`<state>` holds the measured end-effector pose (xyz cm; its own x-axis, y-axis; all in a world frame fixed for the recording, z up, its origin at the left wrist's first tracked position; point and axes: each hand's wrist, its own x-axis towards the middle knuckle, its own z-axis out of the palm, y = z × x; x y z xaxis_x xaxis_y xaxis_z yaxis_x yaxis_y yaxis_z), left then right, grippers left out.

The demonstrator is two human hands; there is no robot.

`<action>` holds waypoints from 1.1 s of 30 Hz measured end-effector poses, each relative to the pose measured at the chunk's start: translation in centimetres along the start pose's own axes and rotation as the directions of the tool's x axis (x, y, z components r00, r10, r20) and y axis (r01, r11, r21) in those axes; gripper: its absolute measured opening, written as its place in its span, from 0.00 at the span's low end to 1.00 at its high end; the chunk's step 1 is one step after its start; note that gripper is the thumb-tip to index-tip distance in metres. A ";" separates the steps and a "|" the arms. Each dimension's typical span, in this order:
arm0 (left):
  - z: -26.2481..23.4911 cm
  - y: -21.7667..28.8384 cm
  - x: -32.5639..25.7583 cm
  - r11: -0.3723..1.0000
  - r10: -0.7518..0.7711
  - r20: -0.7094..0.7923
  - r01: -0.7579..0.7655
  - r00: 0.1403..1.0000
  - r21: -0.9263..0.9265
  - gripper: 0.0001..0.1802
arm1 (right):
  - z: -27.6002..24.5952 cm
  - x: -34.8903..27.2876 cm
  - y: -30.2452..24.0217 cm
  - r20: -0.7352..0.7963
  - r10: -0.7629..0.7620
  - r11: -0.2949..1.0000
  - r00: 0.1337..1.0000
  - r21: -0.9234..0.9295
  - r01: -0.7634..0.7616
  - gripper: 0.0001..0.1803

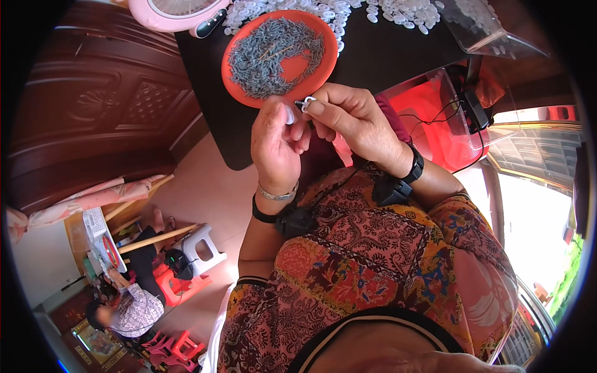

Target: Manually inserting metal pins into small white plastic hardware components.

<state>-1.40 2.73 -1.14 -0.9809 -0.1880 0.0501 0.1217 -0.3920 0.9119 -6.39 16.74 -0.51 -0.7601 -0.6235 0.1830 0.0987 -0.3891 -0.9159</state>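
In the head view, the person's two hands meet just below a round orange-red plate, over the near edge of a black surface. The left hand is turned palm inward, its fingers loosely curled and nearly closed around a small white oval piece, which shows at the fingertips; exactly which fingers press on it cannot be told. The right hand has its thumb and forefinger pinched together on a small white looped piece, with a dark, ridged, screw-like part showing at its left side. The two held pieces are near each other, with a narrow gap between them.

The plate carries a spread of small grey-blue pieces, with a thin yellowish stick lying on top. Beyond the plate, many white oval pieces lie scattered and heaped on the surface. A pink round object stands at the upper left, and a clear container is tilted at the upper right.

A metal bracelet circles the left wrist and a black strap the right. Far to the lower left, another person in a patterned top sits near a pale stool.
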 end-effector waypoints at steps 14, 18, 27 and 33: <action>1.4 -1.1 0.6 0.890 -0.095 0.177 0.163 0.980 -0.426 0.13 | 0.1 -0.7 -0.1 0.052 -0.528 0.659 0.847 -0.604 0.448 0.03; 2.6 -0.2 0.2 0.965 -0.101 0.018 0.102 0.995 -0.243 0.13 | -0.2 -0.9 0.0 0.026 -0.479 0.708 0.877 -0.579 0.404 0.03; 1.3 0.8 0.2 0.991 -0.119 0.127 0.124 0.985 -0.038 0.13 | -0.4 -1.0 0.3 -0.026 -0.230 0.972 0.973 -0.050 0.228 0.11; 0.1 1.5 0.2 0.980 -0.111 0.161 0.081 0.981 0.184 0.13 | -1.6 -1.0 0.3 -0.110 -0.113 0.969 0.987 -0.234 0.085 0.11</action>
<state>-1.43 2.22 0.33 -0.9999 0.0038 0.0136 0.0123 -0.2338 0.9722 -6.59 18.36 -1.49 -0.8321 -0.4974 0.2454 -0.1194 -0.2715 -0.9550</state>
